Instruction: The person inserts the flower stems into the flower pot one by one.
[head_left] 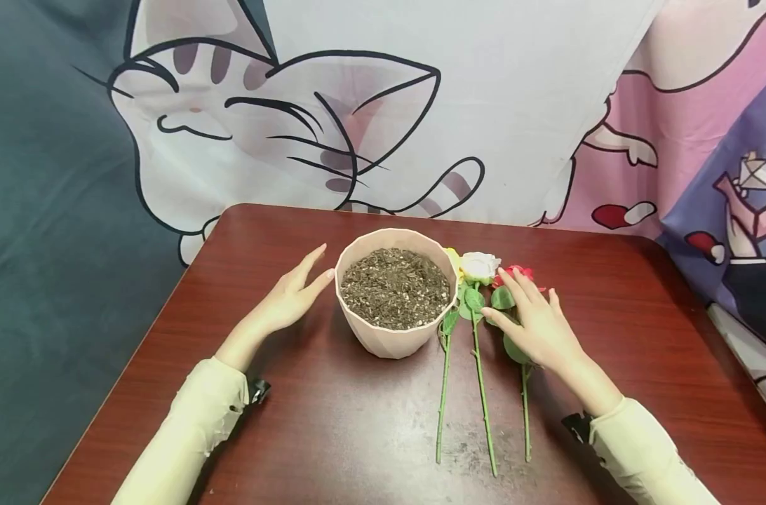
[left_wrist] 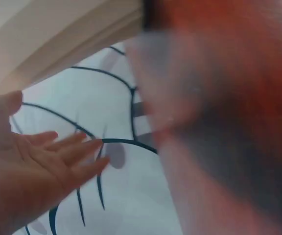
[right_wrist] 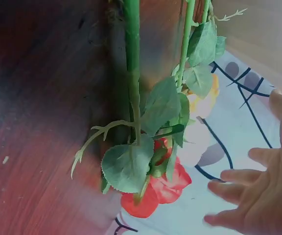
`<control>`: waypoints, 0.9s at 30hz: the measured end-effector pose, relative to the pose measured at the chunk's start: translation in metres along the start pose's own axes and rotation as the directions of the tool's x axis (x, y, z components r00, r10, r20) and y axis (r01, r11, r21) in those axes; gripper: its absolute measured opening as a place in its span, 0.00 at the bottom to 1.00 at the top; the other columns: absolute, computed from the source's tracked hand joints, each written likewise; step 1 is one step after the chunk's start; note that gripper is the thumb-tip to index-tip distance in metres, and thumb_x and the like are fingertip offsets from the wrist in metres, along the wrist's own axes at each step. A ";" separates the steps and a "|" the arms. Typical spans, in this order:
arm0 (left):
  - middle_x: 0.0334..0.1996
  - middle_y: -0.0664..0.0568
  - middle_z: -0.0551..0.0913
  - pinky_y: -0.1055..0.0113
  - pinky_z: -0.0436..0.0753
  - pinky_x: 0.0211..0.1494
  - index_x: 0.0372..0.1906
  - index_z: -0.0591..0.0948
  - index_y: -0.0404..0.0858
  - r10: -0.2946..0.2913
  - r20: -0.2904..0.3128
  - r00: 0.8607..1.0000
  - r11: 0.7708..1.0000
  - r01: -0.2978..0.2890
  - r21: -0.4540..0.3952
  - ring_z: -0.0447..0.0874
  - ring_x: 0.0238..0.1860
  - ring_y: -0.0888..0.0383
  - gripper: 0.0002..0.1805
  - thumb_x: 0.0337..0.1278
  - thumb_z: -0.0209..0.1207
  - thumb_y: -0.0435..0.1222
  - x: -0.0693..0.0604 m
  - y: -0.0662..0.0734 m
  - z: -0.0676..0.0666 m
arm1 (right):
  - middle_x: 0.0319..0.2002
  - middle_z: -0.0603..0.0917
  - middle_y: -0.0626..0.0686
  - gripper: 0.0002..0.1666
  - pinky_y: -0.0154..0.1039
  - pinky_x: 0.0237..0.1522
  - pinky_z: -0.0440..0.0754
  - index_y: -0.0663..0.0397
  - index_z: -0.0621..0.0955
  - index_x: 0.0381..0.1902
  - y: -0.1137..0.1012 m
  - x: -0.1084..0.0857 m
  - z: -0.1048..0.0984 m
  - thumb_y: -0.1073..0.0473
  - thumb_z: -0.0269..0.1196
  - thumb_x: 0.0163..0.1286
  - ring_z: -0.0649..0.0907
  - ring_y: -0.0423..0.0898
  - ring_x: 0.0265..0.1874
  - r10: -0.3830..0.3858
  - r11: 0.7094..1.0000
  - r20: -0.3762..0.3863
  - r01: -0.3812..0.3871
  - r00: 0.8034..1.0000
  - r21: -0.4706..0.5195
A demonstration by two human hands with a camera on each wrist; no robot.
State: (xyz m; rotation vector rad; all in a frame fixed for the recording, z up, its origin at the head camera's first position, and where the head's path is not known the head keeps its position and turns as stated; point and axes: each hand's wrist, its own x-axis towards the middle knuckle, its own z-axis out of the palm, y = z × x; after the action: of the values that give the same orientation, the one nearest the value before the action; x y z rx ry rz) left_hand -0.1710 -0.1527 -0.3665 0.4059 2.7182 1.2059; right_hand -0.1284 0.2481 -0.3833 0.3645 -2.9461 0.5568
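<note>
A pale pink faceted flowerpot (head_left: 389, 342) full of dark soil (head_left: 395, 287) stands upright on the table. Just left of it is my left hand (head_left: 288, 298), fingers extended and thumb tip close to the rim; whether it touches I cannot tell. In the left wrist view that hand (left_wrist: 43, 166) holds nothing. My right hand (head_left: 537, 322) hovers over the leaves of a red rose (head_left: 519, 271), fingers spread and nothing gripped. A white rose (head_left: 480, 267) and a yellow rose (head_left: 453, 261), partly hidden by the pot, lie beside it, their green stems (head_left: 482, 393) pointing towards me.
Everything stands on a reddish-brown wooden table (head_left: 332, 435) with rounded far corners. Behind its far edge hangs a cloth backdrop (head_left: 515, 105) with a cartoon cat. A black wrist strap piece (head_left: 259, 390) shows under the left sleeve.
</note>
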 end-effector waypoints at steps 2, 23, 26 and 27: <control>0.71 0.50 0.56 0.49 0.56 0.69 0.73 0.53 0.52 0.000 0.017 1.000 0.994 0.002 -0.107 0.51 0.71 0.52 0.34 0.66 0.43 0.58 0.001 0.008 -0.003 | 0.67 0.66 0.59 0.44 0.64 0.65 0.48 0.47 0.59 0.71 -0.001 -0.003 0.000 0.38 0.59 0.63 0.64 0.57 0.66 -0.024 1.000 -0.034 0.024 0.999 0.010; 0.65 0.45 0.66 0.59 0.70 0.63 0.68 0.63 0.36 -0.069 0.125 0.990 0.656 0.140 -0.741 0.69 0.61 0.55 0.25 0.67 0.47 0.32 0.008 0.037 -0.004 | 0.23 0.78 0.41 0.30 0.30 0.22 0.72 0.53 0.73 0.44 -0.061 -0.034 0.033 0.41 0.69 0.53 0.73 0.32 0.18 -0.095 0.979 0.154 0.064 0.983 0.195; 0.63 0.44 0.68 0.62 0.71 0.61 0.67 0.64 0.35 -0.078 0.128 0.989 0.644 0.148 -0.750 0.71 0.58 0.57 0.25 0.66 0.48 0.30 0.007 0.036 -0.003 | 0.19 0.77 0.40 0.26 0.32 0.23 0.72 0.53 0.74 0.39 -0.063 -0.035 0.039 0.41 0.67 0.56 0.74 0.34 0.17 0.004 0.969 0.279 -0.072 0.960 0.236; 0.63 0.44 0.68 0.63 0.72 0.61 0.67 0.65 0.34 -0.081 0.127 0.989 0.641 0.149 -0.753 0.71 0.57 0.58 0.25 0.66 0.49 0.30 0.006 0.035 -0.002 | 0.18 0.77 0.41 0.24 0.33 0.23 0.72 0.53 0.74 0.37 -0.063 -0.035 0.041 0.41 0.66 0.57 0.75 0.35 0.17 0.033 0.963 0.315 -0.114 0.949 0.242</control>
State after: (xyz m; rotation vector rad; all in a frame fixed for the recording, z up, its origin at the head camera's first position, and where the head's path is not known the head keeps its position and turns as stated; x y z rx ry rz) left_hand -0.1708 -0.1299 -0.3389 0.1461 1.8496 2.0640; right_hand -0.0812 0.1837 -0.4051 0.3998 -3.2005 0.9847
